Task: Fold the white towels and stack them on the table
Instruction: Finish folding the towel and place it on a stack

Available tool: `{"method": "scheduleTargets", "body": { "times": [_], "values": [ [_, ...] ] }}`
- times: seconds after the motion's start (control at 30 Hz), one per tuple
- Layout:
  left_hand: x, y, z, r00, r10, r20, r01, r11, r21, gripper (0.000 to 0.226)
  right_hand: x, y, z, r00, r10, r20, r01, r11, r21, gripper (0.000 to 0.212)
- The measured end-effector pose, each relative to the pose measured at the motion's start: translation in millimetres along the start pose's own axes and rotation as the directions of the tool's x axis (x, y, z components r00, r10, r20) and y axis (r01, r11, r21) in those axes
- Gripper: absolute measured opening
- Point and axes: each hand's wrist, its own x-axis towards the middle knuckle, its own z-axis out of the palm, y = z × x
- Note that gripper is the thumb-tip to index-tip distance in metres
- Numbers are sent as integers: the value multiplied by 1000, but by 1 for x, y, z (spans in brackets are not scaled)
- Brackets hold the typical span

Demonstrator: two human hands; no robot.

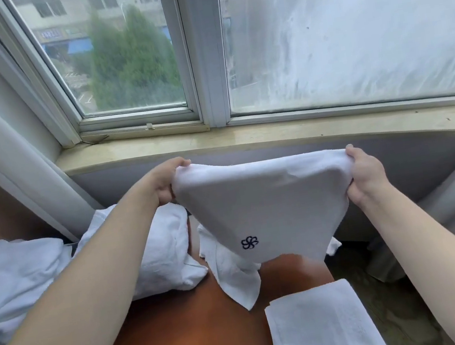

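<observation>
Sideways between both hands [162, 182] [364, 174] stretches the towel [266, 205], logo corner hanging down.

I take the folded towel [323, 326] at the table's near right corner as my landmark. Left of it, bare table [185, 332] lies open, wide enough for a hand to pass. Beyond that strip, a heap of unfolded towels [161, 250] blocks the far left. Directly behind the folded towel, a loose towel [232, 275] droops onto the wood, and the held towel [266, 205] hangs above it, screening the space toward the windowsill [273, 133].
</observation>
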Motion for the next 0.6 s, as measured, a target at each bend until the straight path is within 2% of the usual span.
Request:
{"method": "scheduleTargets", "body": {
  "times": [0.13,0.23,0.27,0.33,0.43,0.5,0.6],
  "values": [
    [-30,39,-3,997,71,-3,-70,994,83,12,-8,-25,7,996,-79,26,78,995,58,11],
    [-58,66,-11,987,162,-16,-159,978,135,14,-16,-51,15,989,-142,39,138,986,89,11],
    [-68,74,-16,982,187,18,-188,975,116,17,-19,-60,18,986,-161,51,155,983,98,11],
    [-87,84,-26,953,272,135,-268,962,-47,26,-24,-75,24,978,-185,100,170,976,138,14],
    [-105,80,-41,848,478,229,-380,849,-366,39,-36,-89,34,970,-181,163,147,969,201,18],
    [-105,67,-47,849,490,198,-394,837,-380,38,-42,-93,38,967,-177,186,133,965,227,11],
    [-110,49,-54,899,433,70,-406,882,-240,31,-46,-91,42,963,-178,203,132,966,220,8]
  ]
}}
